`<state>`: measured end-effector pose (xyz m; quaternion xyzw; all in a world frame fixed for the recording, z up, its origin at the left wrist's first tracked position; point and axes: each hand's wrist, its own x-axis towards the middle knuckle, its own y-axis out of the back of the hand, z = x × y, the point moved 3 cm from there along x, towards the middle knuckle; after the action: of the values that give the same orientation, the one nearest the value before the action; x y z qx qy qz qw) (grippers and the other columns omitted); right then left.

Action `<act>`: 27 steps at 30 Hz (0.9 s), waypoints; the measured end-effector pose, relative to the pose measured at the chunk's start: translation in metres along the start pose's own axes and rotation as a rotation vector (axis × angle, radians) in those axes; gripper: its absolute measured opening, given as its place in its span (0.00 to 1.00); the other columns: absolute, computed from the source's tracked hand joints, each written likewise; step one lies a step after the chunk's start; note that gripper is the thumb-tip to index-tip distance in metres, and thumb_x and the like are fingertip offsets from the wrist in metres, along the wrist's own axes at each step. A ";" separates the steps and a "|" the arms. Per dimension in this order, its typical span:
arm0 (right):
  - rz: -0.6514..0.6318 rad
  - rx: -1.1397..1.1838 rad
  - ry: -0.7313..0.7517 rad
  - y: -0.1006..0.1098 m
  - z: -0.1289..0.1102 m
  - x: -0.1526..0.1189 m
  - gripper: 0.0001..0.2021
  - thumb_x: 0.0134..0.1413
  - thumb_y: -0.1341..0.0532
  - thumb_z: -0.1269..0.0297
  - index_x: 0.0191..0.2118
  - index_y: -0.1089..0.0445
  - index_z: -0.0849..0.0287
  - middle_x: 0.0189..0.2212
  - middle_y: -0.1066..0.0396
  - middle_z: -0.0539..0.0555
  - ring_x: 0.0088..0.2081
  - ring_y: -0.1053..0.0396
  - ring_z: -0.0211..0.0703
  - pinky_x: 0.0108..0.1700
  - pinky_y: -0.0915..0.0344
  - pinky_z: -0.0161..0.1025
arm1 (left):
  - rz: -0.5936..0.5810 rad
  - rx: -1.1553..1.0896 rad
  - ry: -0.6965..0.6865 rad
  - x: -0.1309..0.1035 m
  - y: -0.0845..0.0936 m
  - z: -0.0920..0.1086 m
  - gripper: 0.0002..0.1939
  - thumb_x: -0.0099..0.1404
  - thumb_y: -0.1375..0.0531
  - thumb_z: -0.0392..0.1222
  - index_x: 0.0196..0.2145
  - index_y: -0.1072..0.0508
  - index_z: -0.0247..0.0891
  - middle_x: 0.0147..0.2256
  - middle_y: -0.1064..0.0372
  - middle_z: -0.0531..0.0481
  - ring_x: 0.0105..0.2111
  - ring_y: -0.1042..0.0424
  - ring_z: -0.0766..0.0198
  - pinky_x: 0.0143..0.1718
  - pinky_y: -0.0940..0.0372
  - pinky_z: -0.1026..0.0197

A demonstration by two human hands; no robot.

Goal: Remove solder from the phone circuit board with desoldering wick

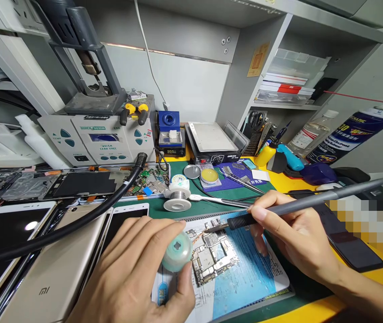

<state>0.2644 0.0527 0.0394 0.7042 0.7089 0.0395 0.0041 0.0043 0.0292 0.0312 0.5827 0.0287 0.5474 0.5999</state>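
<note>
My left hand (137, 264) grips a round, translucent green spool of desoldering braid (177, 252) between thumb and fingers. A short copper-coloured end of braid (198, 237) reaches from it over a phone circuit board (208, 262). In my right hand (295, 235) is a soldering iron (241, 220), held like a pen by its dark grip. The iron's tip points left and meets the braid near the board's upper part; exact contact is too small to tell. Under the board lies a blue and white printed booklet (245, 282).
Phones (53, 264) lie at left, crossed by a black hose (86, 229). Behind the board are a solder wire spool (178, 199), a yellow flux tin (209, 176) and tweezers (241, 181). A hot-air station (105, 139) and heating plate (211, 139) stand at the back.
</note>
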 end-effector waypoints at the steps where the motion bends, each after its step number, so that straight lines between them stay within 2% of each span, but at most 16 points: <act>1: -0.019 0.002 0.011 0.000 0.001 0.001 0.12 0.62 0.29 0.54 0.31 0.24 0.53 0.18 0.30 0.47 0.17 0.31 0.38 0.19 0.36 0.33 | 0.001 -0.001 0.000 0.000 0.000 0.001 0.19 0.68 0.40 0.33 0.56 0.30 0.38 0.49 0.27 0.47 0.51 0.31 0.58 0.57 0.39 0.54; 4: -0.060 0.008 0.034 0.001 0.003 0.003 0.12 0.63 0.30 0.54 0.32 0.24 0.53 0.17 0.30 0.48 0.17 0.31 0.40 0.18 0.35 0.34 | 0.008 -0.016 0.003 0.001 -0.001 0.003 0.18 0.68 0.41 0.32 0.55 0.29 0.38 0.49 0.27 0.48 0.50 0.31 0.59 0.56 0.38 0.54; 10: -0.043 0.004 0.026 0.002 0.003 0.001 0.12 0.63 0.29 0.54 0.32 0.24 0.53 0.17 0.29 0.48 0.17 0.31 0.39 0.18 0.35 0.33 | -0.009 -0.034 0.011 0.003 0.001 0.009 0.17 0.68 0.41 0.32 0.54 0.29 0.40 0.47 0.26 0.49 0.47 0.30 0.60 0.53 0.36 0.54; 22: -0.033 0.012 0.052 -0.001 0.003 0.002 0.13 0.64 0.30 0.55 0.31 0.25 0.54 0.17 0.29 0.47 0.17 0.30 0.36 0.18 0.35 0.31 | -0.014 -0.048 -0.002 0.005 0.003 0.006 0.16 0.68 0.40 0.32 0.54 0.29 0.39 0.46 0.26 0.49 0.47 0.29 0.60 0.53 0.35 0.55; 27: -0.024 -0.001 0.050 0.000 0.003 0.004 0.13 0.64 0.30 0.54 0.30 0.25 0.55 0.18 0.29 0.47 0.17 0.30 0.36 0.18 0.35 0.31 | 0.021 -0.055 -0.058 0.004 0.003 0.004 0.15 0.69 0.39 0.32 0.53 0.28 0.37 0.45 0.25 0.49 0.45 0.29 0.61 0.51 0.35 0.56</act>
<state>0.2646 0.0568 0.0371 0.6945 0.7171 0.0574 -0.0131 0.0066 0.0282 0.0374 0.5818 -0.0097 0.5372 0.6106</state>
